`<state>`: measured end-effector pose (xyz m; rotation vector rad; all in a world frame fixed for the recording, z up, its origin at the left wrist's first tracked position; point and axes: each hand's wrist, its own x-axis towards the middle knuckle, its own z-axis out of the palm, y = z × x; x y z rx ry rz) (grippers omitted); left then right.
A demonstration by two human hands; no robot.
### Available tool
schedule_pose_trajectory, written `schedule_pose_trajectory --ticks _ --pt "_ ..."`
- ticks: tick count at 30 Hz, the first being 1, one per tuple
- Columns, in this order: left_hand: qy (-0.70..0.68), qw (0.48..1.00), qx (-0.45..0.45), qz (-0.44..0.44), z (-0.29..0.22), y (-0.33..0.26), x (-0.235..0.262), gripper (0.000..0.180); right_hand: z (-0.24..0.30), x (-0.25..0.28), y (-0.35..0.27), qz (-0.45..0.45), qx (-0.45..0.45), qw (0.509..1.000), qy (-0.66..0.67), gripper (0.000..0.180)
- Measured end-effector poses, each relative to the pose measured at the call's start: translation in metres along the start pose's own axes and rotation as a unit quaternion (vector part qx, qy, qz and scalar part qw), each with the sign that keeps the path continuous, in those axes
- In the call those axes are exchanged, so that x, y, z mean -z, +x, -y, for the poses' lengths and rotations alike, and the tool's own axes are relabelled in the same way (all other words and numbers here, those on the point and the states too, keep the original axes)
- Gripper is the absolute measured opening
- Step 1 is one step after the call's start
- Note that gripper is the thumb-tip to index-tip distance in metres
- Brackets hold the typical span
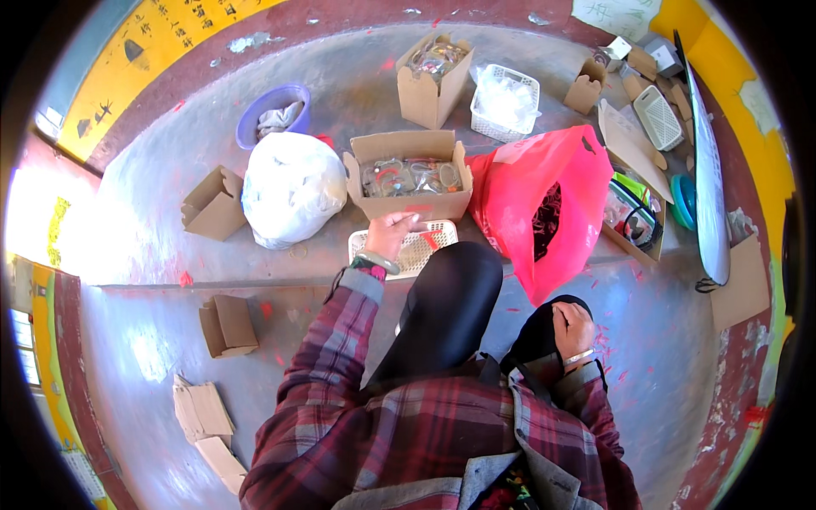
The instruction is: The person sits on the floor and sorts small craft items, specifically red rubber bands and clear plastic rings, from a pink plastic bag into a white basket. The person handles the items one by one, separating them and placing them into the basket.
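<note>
My left hand [391, 235] is over the near-left part of a low white plastic basket [354, 246], thumb and fingers drawn together. Whatever lies between them is too small to make out. A short red strip [431, 240] lies in the basket beside it. Just behind stands an open cardboard box [408, 204] filled with small clear packets [412, 177] of what look like bangles or rings. My right hand [574, 330] rests curled on my right knee; its palm side is hidden. Beyond it a large red plastic bag [518, 200] gapes, with dark red contents [548, 221].
A stuffed white bag [293, 191], a purple tub [246, 127] and an empty carton [214, 204] stand left. Farther back are another filled box [425, 98] and a white basket [507, 127]. A step edge [212, 284] crosses the floor. Flattened cardboard [202, 410] lies near left.
</note>
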<state>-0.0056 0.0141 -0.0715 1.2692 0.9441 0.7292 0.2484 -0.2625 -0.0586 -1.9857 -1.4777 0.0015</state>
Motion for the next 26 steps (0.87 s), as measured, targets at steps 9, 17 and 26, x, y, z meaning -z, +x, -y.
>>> schedule_pose_trajectory --ticks 9,17,26 --pt "-0.162 0.952 0.136 0.222 -0.064 -0.089 -0.093 0.019 0.077 0.044 0.041 0.046 -0.208 0.889 0.404 0.017" --pt "-0.032 0.942 0.128 0.310 -0.048 -0.118 -0.145 0.018 0.068 0.052 0.018 0.115 -0.274 0.834 0.465 0.015" --pt "0.056 0.930 0.040 0.360 -0.047 -0.124 -0.151 0.025 0.059 0.054 0.004 0.048 -0.269 0.833 0.481 0.010"
